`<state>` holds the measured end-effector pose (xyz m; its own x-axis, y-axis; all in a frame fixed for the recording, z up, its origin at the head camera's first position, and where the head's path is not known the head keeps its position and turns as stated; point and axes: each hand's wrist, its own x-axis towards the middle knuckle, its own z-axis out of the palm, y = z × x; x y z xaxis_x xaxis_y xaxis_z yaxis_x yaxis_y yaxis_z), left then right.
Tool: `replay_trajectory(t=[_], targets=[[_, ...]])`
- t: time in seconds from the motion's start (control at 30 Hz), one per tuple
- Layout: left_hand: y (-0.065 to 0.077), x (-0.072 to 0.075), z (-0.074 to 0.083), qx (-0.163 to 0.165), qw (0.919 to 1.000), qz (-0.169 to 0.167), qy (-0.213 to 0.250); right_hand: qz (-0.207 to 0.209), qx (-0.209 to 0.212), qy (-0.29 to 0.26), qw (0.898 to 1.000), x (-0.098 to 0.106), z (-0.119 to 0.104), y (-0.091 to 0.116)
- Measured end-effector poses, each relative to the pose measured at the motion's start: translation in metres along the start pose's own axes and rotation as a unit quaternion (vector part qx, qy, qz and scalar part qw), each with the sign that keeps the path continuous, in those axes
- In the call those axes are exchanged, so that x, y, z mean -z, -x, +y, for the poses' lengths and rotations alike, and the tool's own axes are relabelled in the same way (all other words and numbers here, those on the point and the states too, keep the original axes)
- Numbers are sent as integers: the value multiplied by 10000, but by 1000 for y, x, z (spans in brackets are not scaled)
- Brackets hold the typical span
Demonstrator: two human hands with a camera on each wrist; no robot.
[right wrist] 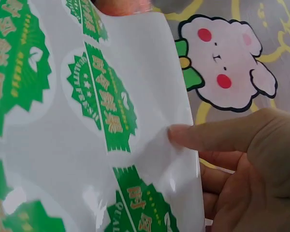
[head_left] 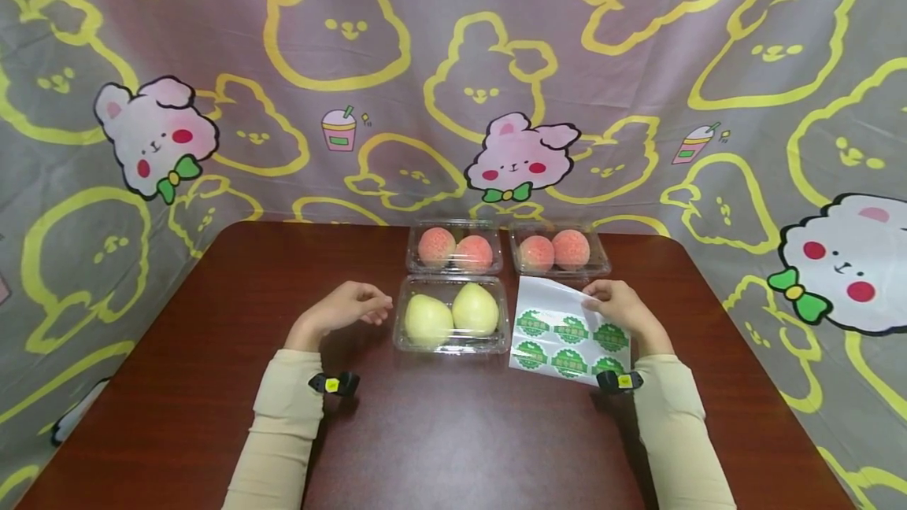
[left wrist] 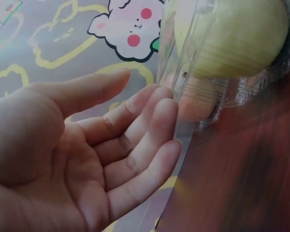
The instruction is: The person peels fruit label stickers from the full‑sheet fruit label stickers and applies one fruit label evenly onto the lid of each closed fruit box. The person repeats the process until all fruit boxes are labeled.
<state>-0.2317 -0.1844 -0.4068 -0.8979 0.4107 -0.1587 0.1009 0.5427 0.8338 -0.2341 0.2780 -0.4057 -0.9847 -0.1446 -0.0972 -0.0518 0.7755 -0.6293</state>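
A white sheet of green round stickers [head_left: 569,330] is pinched at its upper right edge by my right hand [head_left: 625,308]. In the right wrist view the thumb [right wrist: 183,137] lies on the sheet's face, the other fingers behind it. My left hand [head_left: 349,307], loosely curled with nothing in it, is just left of a clear plastic box [head_left: 453,346] with two yellow-green fruits [head_left: 475,310]. In the left wrist view, its fingers [left wrist: 150,166] appear beside that box. Several stickers show on the sheet.
Behind stand two more clear boxes, left [head_left: 453,267] and right [head_left: 598,264], each with two pink-red peaches [head_left: 571,248]. All are on a dark red-brown table [head_left: 453,431]. A patterned curtain [head_left: 397,14] hangs behind the table.
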Motion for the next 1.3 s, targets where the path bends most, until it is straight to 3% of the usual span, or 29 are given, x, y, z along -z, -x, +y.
replay_trajectory(t=[0.3,0.63,1.03,1.3], targets=[[-1,-6,8,-45,9997,228,89,139,158,-400,9990,8,-15,2],[-8,-14,14,-475,9979,351,252,396,340,-521,9973,24,-28,6],[-13,-25,37,-582,9968,461,281,718,550,-688,9935,39,-41,12],[-15,-31,49,-630,9959,565,329,847,788,-1220,9858,45,-53,19]])
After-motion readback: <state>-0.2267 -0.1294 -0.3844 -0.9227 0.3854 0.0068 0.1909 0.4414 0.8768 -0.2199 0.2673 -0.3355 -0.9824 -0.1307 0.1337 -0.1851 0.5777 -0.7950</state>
